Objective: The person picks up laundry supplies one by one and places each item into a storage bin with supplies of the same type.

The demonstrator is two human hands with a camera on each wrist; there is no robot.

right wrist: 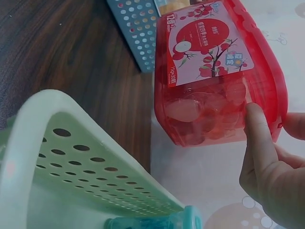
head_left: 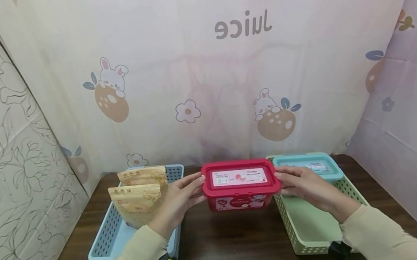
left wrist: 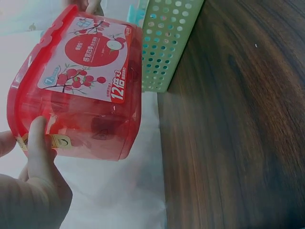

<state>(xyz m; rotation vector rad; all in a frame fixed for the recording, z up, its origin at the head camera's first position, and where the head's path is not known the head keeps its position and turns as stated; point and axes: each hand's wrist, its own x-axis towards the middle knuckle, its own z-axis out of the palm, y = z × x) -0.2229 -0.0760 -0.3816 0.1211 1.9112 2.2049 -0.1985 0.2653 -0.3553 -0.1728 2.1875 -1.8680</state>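
Between both hands, a red lidded laundry pod box [head_left: 241,183] is held up above the table, its white label facing up. My left hand [head_left: 178,199] grips its left end, and my right hand [head_left: 305,185] grips the right end. In the left wrist view, the left hand [left wrist: 43,186] has a finger against the box's [left wrist: 95,129] clear red side and the thumb by the lid rim. The right wrist view has the right hand [right wrist: 276,171] pinching the opposite end of the box [right wrist: 205,109], with rounded pods faintly visible inside.
On the left, a blue perforated basket [head_left: 105,242] holds two upright tan pouches [head_left: 136,203]. A green perforated basket [head_left: 294,234] on the right holds a teal-lidded box [head_left: 332,170] at its back. Both baskets stand on a dark wooden table [head_left: 226,248], with patterned curtains [head_left: 184,75] behind.
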